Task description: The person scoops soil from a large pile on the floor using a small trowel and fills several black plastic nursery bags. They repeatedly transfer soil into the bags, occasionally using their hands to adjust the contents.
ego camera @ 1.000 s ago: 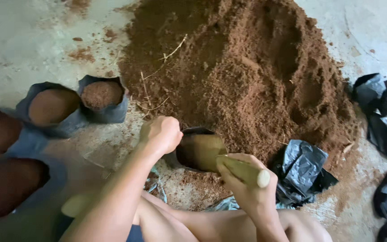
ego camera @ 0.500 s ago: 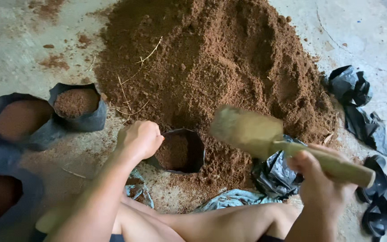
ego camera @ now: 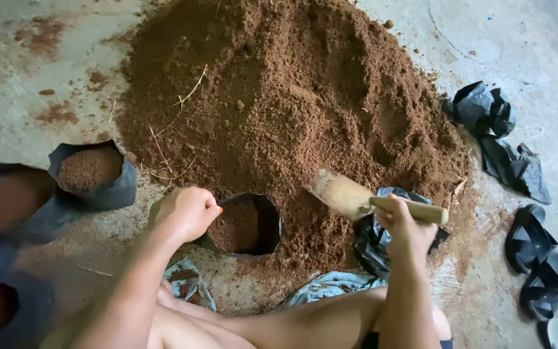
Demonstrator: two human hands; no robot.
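A big heap of brown soil (ego camera: 292,97) lies on the concrete floor. At its near edge stands an open black grow bag (ego camera: 243,226), partly filled with soil. My left hand (ego camera: 185,212) grips the bag's left rim. My right hand (ego camera: 403,223) holds a small trowel (ego camera: 350,197) by its wooden handle, the worn blade pointing left into the foot of the heap, just right of the bag. My bare legs lie below the bag.
Filled black bags (ego camera: 92,174) stand at the left, one more blurred at the lower left. Empty crumpled black bags (ego camera: 498,139) lie right of the heap and under my right hand. Dark sandals (ego camera: 537,258) sit at the right edge.
The trowel was over the bag, then swung out to the right; now it has come back left and down to the foot of the heap. My left hand stays on the bag's rim.
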